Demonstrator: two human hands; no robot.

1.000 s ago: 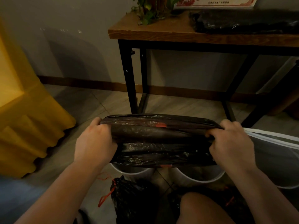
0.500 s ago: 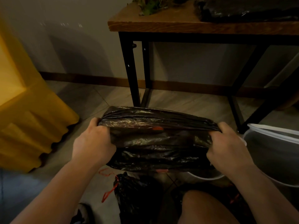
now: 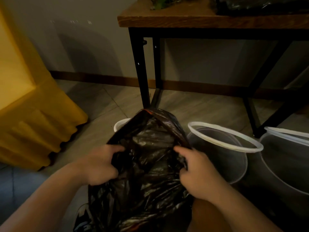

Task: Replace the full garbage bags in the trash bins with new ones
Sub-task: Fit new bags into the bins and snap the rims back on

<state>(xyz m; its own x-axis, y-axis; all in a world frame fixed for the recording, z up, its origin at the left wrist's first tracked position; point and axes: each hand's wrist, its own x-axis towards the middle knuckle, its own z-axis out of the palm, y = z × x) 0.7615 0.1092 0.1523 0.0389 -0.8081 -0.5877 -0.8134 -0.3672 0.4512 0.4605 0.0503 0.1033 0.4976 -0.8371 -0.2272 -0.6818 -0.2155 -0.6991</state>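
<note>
Over the bin (image 3: 119,125), curled fingers (image 3: 117,148) grip the bag (image 3: 150,166).

wooden table (image 3: 192,20), yellow cloth (image 3: 33,114), plant (image 3: 160,4)

left hand (image 3: 100,166) and right hand (image 3: 199,173) gripping black garbage bag (image 3: 150,158), white bins (image 3: 224,139) beside

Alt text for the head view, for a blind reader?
The left hand and right hand grip a black garbage bag over a white-rimmed bin on the floor. A second bin and a third bin stand to its right.
</note>
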